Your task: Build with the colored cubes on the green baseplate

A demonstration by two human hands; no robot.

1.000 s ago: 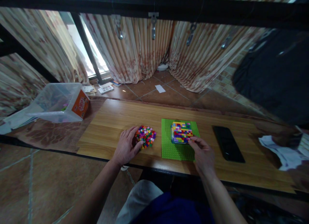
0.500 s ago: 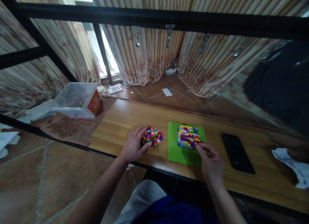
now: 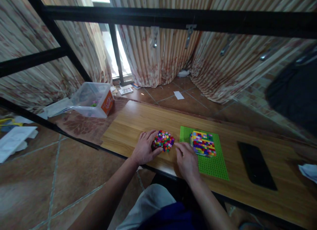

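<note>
Right hand (image 3: pixel 188 162), grip unclear, shifts from the stacked multicoloured block (image 3: pixel 203 144) to the left edge of the green studded baseplate (image 3: pixel 214 165), near unplaced bright plastic cubes (image 3: pixel 164 140) beside the spread left hand (image 3: pixel 145 150).

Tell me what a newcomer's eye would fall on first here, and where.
Probably the heap of bright little pieces on the wooden table, with the left hand curved along its left side and the right hand just to its right. Next, the multicoloured brick block on the green baseplate, right of the heap. Then the dark flat slab right of the baseplate, and the clear box with an orange panel left of the table.
</note>
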